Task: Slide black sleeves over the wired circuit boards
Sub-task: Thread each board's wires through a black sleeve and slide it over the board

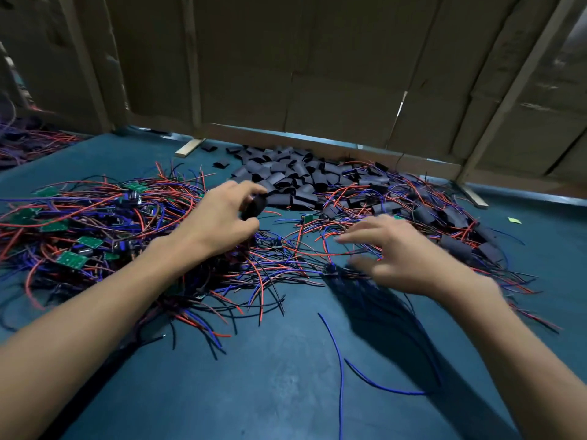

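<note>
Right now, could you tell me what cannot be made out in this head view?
- Right hand: fingers motion-blurred; whether it holds anything cannot be told.
- Sleeve in the left hand: mostly hidden by the fingers.
- Boards: markings too small to read; wires cover many.
- Far-left wire pile: cut off by the frame edge.

Beside the sleeve pile [295,179], the left hand [222,217] pinches a black sleeve [254,206] while the right hand [403,252], blurred, spreads over loose wires [286,249].
</note>
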Motion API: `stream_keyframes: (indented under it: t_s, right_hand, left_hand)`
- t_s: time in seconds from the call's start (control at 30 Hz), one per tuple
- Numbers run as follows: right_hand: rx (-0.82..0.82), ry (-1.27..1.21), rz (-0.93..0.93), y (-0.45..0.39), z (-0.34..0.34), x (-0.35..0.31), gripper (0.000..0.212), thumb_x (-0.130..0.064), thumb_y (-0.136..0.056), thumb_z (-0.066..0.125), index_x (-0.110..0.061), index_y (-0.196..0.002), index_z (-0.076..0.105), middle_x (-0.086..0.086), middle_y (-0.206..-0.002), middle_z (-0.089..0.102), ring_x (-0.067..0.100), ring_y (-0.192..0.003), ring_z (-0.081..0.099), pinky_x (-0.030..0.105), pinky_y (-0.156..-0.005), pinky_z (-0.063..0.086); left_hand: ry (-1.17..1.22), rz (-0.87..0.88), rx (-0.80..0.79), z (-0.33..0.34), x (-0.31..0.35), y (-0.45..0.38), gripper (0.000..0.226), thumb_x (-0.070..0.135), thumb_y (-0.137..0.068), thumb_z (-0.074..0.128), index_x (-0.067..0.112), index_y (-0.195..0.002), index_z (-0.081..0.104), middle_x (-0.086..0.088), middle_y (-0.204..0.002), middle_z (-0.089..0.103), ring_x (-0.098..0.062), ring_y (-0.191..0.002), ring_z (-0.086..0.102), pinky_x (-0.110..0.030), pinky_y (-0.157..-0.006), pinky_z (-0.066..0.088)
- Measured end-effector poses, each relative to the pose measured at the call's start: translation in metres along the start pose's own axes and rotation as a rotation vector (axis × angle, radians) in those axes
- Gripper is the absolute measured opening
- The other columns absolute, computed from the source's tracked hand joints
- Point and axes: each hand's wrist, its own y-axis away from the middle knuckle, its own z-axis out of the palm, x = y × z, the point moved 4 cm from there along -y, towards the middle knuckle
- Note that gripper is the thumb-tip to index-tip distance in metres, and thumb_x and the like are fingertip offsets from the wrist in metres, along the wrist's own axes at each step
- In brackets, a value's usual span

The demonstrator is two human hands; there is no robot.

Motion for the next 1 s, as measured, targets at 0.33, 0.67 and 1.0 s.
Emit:
stream_keyframes:
  t_s: [0.33, 0.67, 1.0]
  right_hand:
    - [0.214, -0.250, -0.057, 0.008, 0.020, 0.001, 0.015, -0.011, -0.084, 0.080, -0.014, -0.096, 0.071, -0.003, -0.092, 0.069, 0.015, -0.087, 0.063, 0.037, -0.082, 0.051]
    - [0.282, -0.220, 0.073, 0.016, 0.011, -0.006, 0.020, -0.020, -0.076, 0.051, -0.013, -0.078, 0.069, -0.001, -0.073, 0.063, 0.015, -0.069, 0.056, 0.031, -0.068, 0.043]
    - [0.038, -0.806, 0.148, 0.021, 0.015, 0.001, 0.031, -0.038, -0.093, 0.061, -0.010, -0.087, 0.073, -0.016, -0.066, 0.055, 0.000, -0.055, 0.044, 0.011, -0.053, 0.033]
  left_hand:
    - [-0.139, 0.309, -0.055, 0.025, 0.047, 0.009, 0.059, 0.007, -0.084, 0.069, 0.011, -0.141, 0.055, -0.011, -0.111, 0.062, -0.033, -0.097, 0.062, -0.044, -0.087, 0.049]
    - [-0.007, 0.315, -0.065, 0.026, 0.041, 0.025, 0.047, 0.006, -0.082, 0.069, 0.011, -0.128, 0.061, -0.003, -0.117, 0.062, -0.022, -0.108, 0.061, -0.039, -0.094, 0.049]
    - [0.119, 0.323, -0.052, 0.028, 0.045, 0.027, 0.046, 0.004, -0.083, 0.071, 0.011, -0.127, 0.061, 0.001, -0.120, 0.062, -0.015, -0.115, 0.059, -0.035, -0.100, 0.047]
